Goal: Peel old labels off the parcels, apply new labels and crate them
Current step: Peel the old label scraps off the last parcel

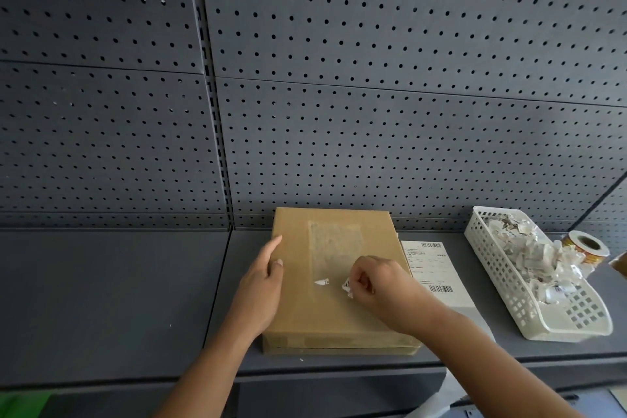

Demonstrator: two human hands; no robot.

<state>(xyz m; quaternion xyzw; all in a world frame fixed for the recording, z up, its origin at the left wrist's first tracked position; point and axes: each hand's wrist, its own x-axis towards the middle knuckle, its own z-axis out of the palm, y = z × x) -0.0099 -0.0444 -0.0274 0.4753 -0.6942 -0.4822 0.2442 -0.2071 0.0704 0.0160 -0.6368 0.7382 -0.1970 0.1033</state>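
A flat brown cardboard parcel (305,309) lies on the grey shelf. Its top shows a pale rectangle of label residue (334,243) and one small white label scrap (321,281) still stuck. My left hand (263,288) rests on the parcel's left edge, fingers straight, thumb on top. My right hand (375,283) is over the parcel's right part and pinches a torn label scrap (346,287) between thumb and fingers. A new white shipping label (431,268) with barcodes lies just right of the parcel.
A white plastic basket (556,322) holding several crumpled label scraps stands at the right. A tape roll (585,246) sits behind it. A grey pegboard wall (305,78) backs the shelf (118,299). Something green shows at the bottom left corner.
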